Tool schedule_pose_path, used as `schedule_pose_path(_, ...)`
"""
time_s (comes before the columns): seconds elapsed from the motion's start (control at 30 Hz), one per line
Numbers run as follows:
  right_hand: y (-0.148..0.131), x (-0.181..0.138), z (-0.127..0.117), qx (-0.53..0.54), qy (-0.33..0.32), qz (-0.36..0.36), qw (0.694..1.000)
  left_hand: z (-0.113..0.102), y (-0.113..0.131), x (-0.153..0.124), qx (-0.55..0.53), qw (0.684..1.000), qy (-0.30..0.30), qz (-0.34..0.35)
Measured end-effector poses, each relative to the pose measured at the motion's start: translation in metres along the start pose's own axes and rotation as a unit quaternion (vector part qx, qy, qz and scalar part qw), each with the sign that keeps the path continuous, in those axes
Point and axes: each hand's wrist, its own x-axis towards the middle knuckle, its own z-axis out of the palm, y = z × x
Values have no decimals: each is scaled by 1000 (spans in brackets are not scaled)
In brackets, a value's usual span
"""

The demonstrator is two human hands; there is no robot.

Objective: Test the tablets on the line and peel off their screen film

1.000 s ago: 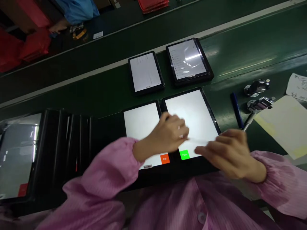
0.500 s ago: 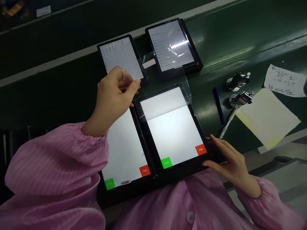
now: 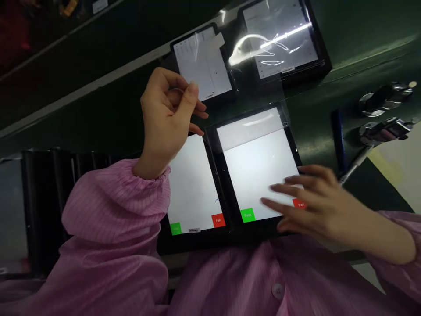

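Observation:
A sheet of clear film [image 3: 245,55] is pinched at its edge between the thumb and fingers of my left hand [image 3: 171,109]. The film is lifted toward the back, and its lower edge overlaps the top of the right tablet [image 3: 256,169]. That tablet shows a white screen with a green Pass box and a red Fail box. Over its lower right part hovers my right hand [image 3: 315,202], fingers spread and blurred, holding nothing. Beside it lies the left tablet [image 3: 194,184], with the same kind of screen, partly hidden by my left hand and sleeve.
Two more tablets lie behind: one at the back left [image 3: 207,74] and a film-covered one at the back right [image 3: 283,41]. To the right are a blue pen [image 3: 338,138], a silver pen [image 3: 357,164], two metal hand counters [image 3: 388,98] and yellowed paper [image 3: 394,171].
My left hand has raised the film, which now catches bright glare. My right hand has left the right tablet's edge and moved over its screen. The camera view has shifted.

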Motion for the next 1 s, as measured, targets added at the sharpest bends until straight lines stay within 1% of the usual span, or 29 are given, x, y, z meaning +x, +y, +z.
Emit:
schedule_pose_path(0.03, -2, 8, 4, -8, -31, -37, 999, -1, -3, 1, -20, 1000, 7, 11)
schedule_pose_path(0.1, 3, 19, 14, -25, -65, -74, 995, -4, -6, 1, -44, 998, 26, 38)
schedule_pose_path(0.17, 26, 22, 17, -61, -57, -63, 995, -8, -5, -4, -48, 996, 38, 70)
schedule_pose_path(0.2, 43, 21, 14, -74, -39, -39, 996, -10, -2, -9, -48, 994, 42, 85)
schedule_pose_path(0.23, 60, 20, 8, -81, -16, 1, 997, -12, 1, -17, -47, 993, 44, 95)
schedule_pose_path(0.3, 88, 18, -11, -52, 28, 121, 991, -14, 10, -38, -39, 992, 35, 113)
schedule_pose_path(0.33, 96, 19, -22, -4, 35, 188, 981, -14, 15, -50, -30, 992, 18, 125)
schedule_pose_path(0.37, 100, 22, -32, 68, 29, 248, 966, -14, 18, -64, -14, 990, -18, 140)
schedule_pose_path(0.4, 99, 26, -39, 155, 7, 294, 943, -14, 21, -78, 10, 984, -69, 162)
schedule_pose_path(0.43, 95, 33, -43, 241, -24, 323, 915, -14, 22, -91, 42, 971, -135, 193)
schedule_pose_path(0.47, 89, 41, -42, 310, -59, 336, 887, -13, 23, -102, 83, 948, -204, 230)
schedule_pose_path(0.5, 83, 50, -39, 351, -93, 339, 868, -12, 23, -112, 133, 920, -256, 265)
schedule_pose_path(0.53, 76, 58, -33, 358, -121, 335, 863, -12, 23, -119, 179, 891, -297, 293)
schedule_pose_path(0.57, 70, 67, -26, 336, -140, 327, 872, -11, 23, -124, 218, 867, -323, 311)
schedule_pose_path(0.6, 63, 73, -20, 293, -147, 313, 891, -11, 23, -128, 245, 851, -335, 321)
schedule_pose_path(0.67, 48, 77, -12, 189, -125, 274, 935, -12, 23, -130, 262, 841, -345, 322)
schedule_pose_path(0.73, 33, 69, -9, 113, -81, 240, 961, -14, 23, -130, 265, 841, -348, 318)
schedule_pose_path(0.87, 12, 41, -9, 69, 4, 226, 972, -14, 18, -134, 275, 839, -351, 311)
schedule_pose_path(0.93, 4, 34, -5, 35, 47, 223, 973, -12, 17, -135, 273, 840, -353, 310)
schedule_pose_path(1.0, -6, 32, 1, -3, 72, 191, 979, -12, 20, -132, 262, 843, -356, 307)
